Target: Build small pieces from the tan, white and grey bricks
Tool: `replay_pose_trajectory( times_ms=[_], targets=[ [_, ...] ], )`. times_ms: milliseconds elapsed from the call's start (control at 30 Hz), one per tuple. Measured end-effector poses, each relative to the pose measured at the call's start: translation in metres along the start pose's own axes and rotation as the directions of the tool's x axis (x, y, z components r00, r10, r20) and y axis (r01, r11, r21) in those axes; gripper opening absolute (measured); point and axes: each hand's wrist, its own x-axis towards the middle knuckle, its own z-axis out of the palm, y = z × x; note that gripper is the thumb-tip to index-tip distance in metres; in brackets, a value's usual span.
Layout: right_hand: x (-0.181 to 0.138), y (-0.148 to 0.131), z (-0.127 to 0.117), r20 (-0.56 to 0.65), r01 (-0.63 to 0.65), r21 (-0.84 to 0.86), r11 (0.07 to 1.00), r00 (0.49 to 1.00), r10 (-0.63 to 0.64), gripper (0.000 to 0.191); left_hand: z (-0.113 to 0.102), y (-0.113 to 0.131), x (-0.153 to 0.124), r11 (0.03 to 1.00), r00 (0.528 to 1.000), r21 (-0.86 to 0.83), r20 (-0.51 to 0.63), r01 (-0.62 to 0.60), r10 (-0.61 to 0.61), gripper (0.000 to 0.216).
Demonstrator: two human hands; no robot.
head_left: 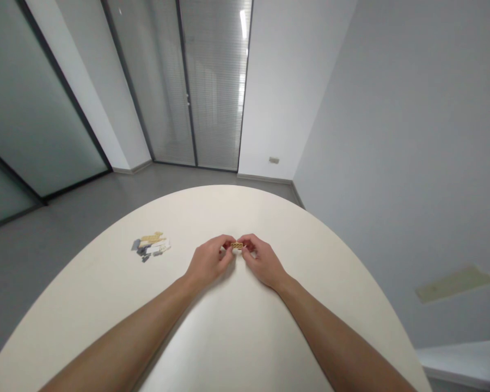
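Brick [237, 245] sits pinched between the fingers of my left hand [209, 259] and right hand [264, 263]. Whether it is several parts already joined, I cannot tell. Left of my fingers, pieces [157, 248] lie loose on the tabletop [237, 337], seemingly unused so far.

Hard, smooth plastic, by the look, for the brick [237, 245] and the loose pieces [152, 239]. Smooth tabletop [265, 337] with a soft satin sheen. Glossy glass in the door [214, 92], cloudy matt glass in the side panel [32, 109]; matt paint on the wall [412, 147].
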Motion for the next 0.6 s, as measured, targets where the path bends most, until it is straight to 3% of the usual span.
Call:
replay_pose_trajectory(
  times_ms=[600],
  targets=[
    [-0.0001, -0.0013, -0.0011, -0.001, 0.006, 0.018, 1.000, 1.000, -0.005, 0.020, -0.0015, 0.0023, 0.0007, 0.998, 1.000, 0.060, 0.010, 0.002, -0.003, 0.021]
  ],
)
